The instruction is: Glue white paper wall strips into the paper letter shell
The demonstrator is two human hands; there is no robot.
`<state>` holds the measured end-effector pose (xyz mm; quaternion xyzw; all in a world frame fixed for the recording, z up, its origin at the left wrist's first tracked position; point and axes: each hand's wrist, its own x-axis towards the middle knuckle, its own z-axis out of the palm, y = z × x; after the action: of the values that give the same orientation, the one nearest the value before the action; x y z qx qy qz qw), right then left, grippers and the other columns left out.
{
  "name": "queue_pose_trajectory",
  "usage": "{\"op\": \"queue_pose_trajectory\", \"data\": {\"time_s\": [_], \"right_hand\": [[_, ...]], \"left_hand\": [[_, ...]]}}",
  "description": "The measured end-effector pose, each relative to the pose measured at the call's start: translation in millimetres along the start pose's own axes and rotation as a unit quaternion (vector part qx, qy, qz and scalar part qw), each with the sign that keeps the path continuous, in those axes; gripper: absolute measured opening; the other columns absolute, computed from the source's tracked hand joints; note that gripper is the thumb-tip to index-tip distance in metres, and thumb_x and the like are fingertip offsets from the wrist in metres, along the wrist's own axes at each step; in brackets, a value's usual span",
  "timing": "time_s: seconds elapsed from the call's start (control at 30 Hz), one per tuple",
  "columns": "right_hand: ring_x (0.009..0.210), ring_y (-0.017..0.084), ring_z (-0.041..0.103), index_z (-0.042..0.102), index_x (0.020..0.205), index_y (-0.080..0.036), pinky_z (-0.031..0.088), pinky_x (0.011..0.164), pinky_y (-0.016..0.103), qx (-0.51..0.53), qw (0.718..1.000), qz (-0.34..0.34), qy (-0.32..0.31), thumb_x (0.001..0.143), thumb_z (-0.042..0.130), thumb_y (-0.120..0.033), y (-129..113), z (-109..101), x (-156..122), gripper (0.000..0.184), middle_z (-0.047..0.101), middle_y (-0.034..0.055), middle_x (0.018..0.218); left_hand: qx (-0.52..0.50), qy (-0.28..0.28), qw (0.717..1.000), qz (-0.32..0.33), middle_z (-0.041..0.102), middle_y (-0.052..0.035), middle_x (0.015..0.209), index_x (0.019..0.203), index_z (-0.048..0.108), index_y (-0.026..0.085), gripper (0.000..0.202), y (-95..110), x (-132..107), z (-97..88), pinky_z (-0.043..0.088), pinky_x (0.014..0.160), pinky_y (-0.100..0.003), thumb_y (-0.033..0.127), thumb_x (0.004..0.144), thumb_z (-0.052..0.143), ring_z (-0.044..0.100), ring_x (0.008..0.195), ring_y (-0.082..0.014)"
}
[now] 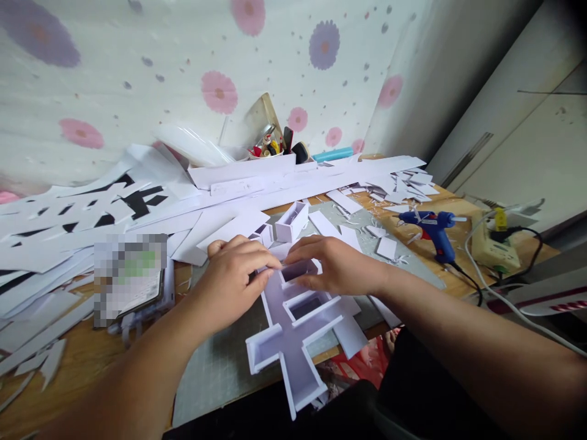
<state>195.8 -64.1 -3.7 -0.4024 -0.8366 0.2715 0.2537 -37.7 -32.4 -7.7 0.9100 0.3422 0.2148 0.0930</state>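
Observation:
A white foam-board model (293,333), shaped like a large character with walled compartments, lies on a grey cutting mat (220,366) at the table's front edge. My left hand (233,275) is closed, pinching the left wall of the model's top compartment. My right hand (330,264) presses its curled fingers against the right wall of the same compartment. Both hands touch the model.
A blue glue gun (433,229) rests to the right, beside a power strip (493,247) and cables. A small white box piece (291,221) sits behind the hands. White strips and cut sheets (68,226) pile up left and back. A phone (131,278) lies at left.

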Motion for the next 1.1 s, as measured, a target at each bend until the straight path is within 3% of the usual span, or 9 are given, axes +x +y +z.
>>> {"op": "queue_pose_trajectory", "data": {"time_s": [0.1, 0.2, 0.3, 0.43, 0.67, 1.1], "right_hand": [[0.108, 0.020, 0.061, 0.068, 0.118, -0.016, 0.046, 0.098, 0.033, 0.074, 0.996, 0.012, 0.044, 0.090, 0.071, -0.025, 7.3, -12.3, -7.7, 0.030, 0.066, 0.0078, 0.118], [0.103, 0.019, 0.062, 0.070, 0.107, -0.017, 0.047, 0.096, 0.033, 0.070, 0.994, 0.033, 0.083, 0.090, 0.068, -0.025, 13.0, -23.2, -16.3, 0.018, 0.068, 0.0061, 0.110], [0.098, 0.018, 0.063, 0.070, 0.098, -0.018, 0.048, 0.093, 0.031, 0.040, 0.995, 0.057, 0.071, 0.087, 0.068, -0.016, 14.1, -26.4, -22.7, 0.012, 0.068, 0.0047, 0.102], [0.093, 0.016, 0.061, 0.068, 0.103, -0.016, 0.048, 0.087, 0.029, 0.012, 0.997, 0.070, 0.043, 0.082, 0.070, -0.009, 11.6, -21.8, -26.1, 0.022, 0.067, 0.0041, 0.101], [0.092, 0.015, 0.060, 0.067, 0.111, -0.015, 0.047, 0.084, 0.026, -0.003, 0.997, 0.068, 0.038, 0.081, 0.073, -0.009, 9.3, -17.8, -28.1, 0.031, 0.065, 0.0040, 0.102], [0.098, 0.017, 0.061, 0.067, 0.112, -0.014, 0.046, 0.089, 0.029, -0.015, 0.995, 0.064, 0.073, 0.083, 0.071, -0.012, 10.6, -20.5, -42.4, 0.029, 0.066, 0.0052, 0.109]], "left_hand": [[-0.006, -0.002, 1.000, -0.014, 0.075, 0.0024, 0.094, 0.088, 0.073, 0.031, 0.023, -0.6, 0.9, -1.4, 0.030, 0.084, -0.041, 0.025, 0.089, 0.050, 0.061, 0.097, -0.0219], [-0.019, -0.013, 1.000, -0.021, 0.075, 0.0028, 0.094, 0.088, 0.073, 0.032, 0.017, 0.4, 0.2, -2.6, 0.030, 0.087, -0.042, 0.033, 0.088, 0.056, 0.061, 0.097, -0.0232], [-0.028, -0.007, 0.999, -0.019, 0.075, 0.0033, 0.098, 0.091, 0.072, 0.034, 0.014, 2.1, -1.3, -1.2, 0.029, 0.088, -0.044, 0.042, 0.083, 0.065, 0.062, 0.101, -0.0255], [-0.023, -0.002, 0.999, -0.027, 0.075, 0.0030, 0.103, 0.097, 0.069, 0.035, 0.022, 2.9, -1.6, 4.6, 0.028, 0.092, -0.046, 0.044, 0.077, 0.070, 0.062, 0.105, -0.0278], [-0.019, -0.010, 0.998, -0.064, 0.072, -0.0011, 0.101, 0.093, 0.069, 0.031, 0.023, 2.3, -0.4, 10.5, 0.031, 0.095, -0.048, 0.046, 0.075, 0.068, 0.061, 0.101, -0.0262], [-0.037, 0.002, 0.997, -0.065, 0.069, 0.0016, 0.096, 0.086, 0.068, 0.031, 0.015, 0.4, -1.7, 11.9, 0.030, 0.092, -0.046, 0.040, 0.075, 0.070, 0.063, 0.096, -0.0255]]}}
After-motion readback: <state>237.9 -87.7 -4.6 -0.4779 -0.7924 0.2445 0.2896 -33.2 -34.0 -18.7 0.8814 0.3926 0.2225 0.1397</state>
